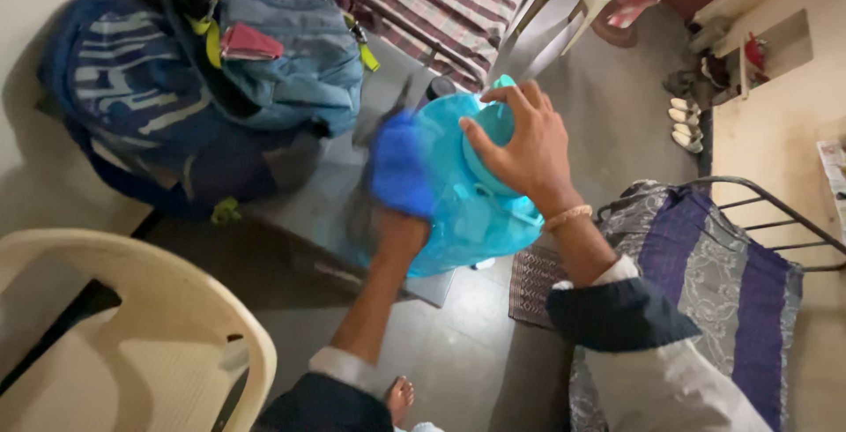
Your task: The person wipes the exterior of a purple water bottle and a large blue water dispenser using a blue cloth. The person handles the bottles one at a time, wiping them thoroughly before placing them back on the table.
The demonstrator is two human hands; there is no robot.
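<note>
Hands are working together over a translucent turquoise plastic water jug point(467, 212), held up above a grey metal trunk point(352, 203). Left hand point(401, 220) is pressing a blurred royal-blue cloth point(398, 172) against the jug's side, fingers closed on it, seemingly wiping. Right hand point(520, 145) is spreading wide over the jug's round teal cap point(493, 132), apparently steadying it against the wiping. Two blue fabric backpacks point(220, 70) are resting on the trunk against the wall. A cream moulded plastic chair point(132, 326) is standing at lower left; no labels are readable
</note>
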